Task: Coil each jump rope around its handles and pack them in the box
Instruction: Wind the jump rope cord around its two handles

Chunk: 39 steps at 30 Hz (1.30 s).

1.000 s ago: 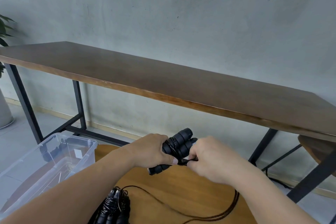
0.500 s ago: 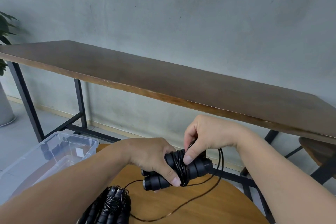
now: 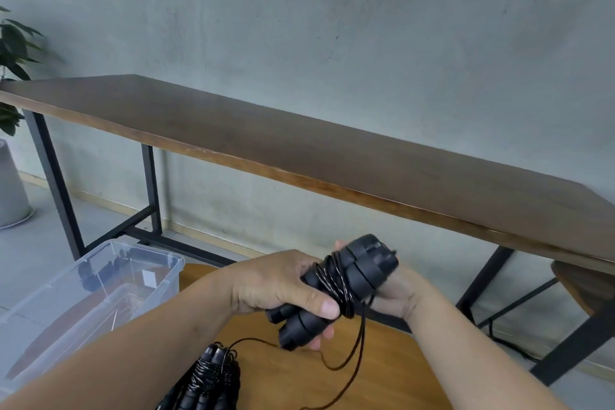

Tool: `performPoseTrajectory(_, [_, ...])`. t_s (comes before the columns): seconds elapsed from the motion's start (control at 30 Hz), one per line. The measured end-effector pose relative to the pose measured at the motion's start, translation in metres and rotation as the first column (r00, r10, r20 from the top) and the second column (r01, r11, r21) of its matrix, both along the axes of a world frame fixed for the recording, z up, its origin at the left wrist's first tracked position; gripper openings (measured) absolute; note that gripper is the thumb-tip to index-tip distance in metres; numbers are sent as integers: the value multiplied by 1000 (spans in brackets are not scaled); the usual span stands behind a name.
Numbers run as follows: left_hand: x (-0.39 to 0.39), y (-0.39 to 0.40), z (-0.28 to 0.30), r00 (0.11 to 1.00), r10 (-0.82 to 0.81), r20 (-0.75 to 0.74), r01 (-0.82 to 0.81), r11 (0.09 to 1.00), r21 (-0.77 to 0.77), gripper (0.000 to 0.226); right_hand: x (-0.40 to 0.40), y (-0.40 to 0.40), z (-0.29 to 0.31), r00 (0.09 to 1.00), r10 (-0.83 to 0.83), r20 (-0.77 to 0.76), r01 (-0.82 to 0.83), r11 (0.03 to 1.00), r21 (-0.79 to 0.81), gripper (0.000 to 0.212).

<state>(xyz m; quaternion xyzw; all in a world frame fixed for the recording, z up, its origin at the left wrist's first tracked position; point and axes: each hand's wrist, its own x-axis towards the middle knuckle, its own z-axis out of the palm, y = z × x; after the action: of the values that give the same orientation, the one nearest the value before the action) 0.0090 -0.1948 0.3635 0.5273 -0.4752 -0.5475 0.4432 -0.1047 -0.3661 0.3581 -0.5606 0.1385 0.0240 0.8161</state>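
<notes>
the right hand (image 3: 396,289) lies mostly behind the black handles (image 3: 336,289), so its fingers and whatever they hold cannot be made out. the handles' upper ends are motion-blurred. the thin cord (image 3: 357,353) trails down and leaves the picture at the bottom edge. the pile of coiled ropes (image 3: 208,383) is cut off by that same edge and partly covered by the left forearm. the clear box (image 3: 100,280) runs off the left edge. the plant (image 3: 13,53) and its pot are cropped at the left.

A long dark wooden bench (image 3: 332,156) on black metal legs (image 3: 55,183) stands beyond the hands against a grey-green concrete wall (image 3: 332,27); far left, a potted plant (image 3: 13,53) on the pale floor (image 3: 30,253)
</notes>
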Motion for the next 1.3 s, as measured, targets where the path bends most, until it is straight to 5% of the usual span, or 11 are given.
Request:
performPoseTrajectory(0.17, [16,4,-8,966,260,8,-259,965,-35,50,-11,14,-24,997,-69,-31,58,961,-272,19])
performPoseTrajectory(0.37, [17,-2,-5,827,411,384,-425,904,-52,46,-11,29,-30,971,-225,-79,103,696,-711,35])
performPoseTrajectory(0.47, [6,-6,3,482,264,835,-364,928,-83,53,-14,34,-36,957,-264,-122,119,739,-663,34])
performPoseTrajectory(0.57, [-10,-14,-4,155,184,971,-325,937,-126,55,-15,40,-37,949,-269,-162,123,794,-596,24])
performPoseTrajectory(0.73, [-9,-22,-28,23,198,980,-383,907,-174,43,-17,48,-35,939,-250,-238,49,779,-625,25])
performPoseTrajectory(0.83, [-4,-25,-39,-61,218,974,-434,873,-223,42,-19,50,-26,936,-222,-272,-72,638,-767,26])
performPoseTrajectory(0.97, [2,-24,-45,-149,200,968,-416,876,-245,43,-19,54,-9,937,-165,-307,-251,292,-923,31])
performPoseTrajectory(1.3, [-10,-28,-38,-210,225,951,-326,901,-285,42,-5,47,49,945,-145,-294,-319,-209,-924,11])
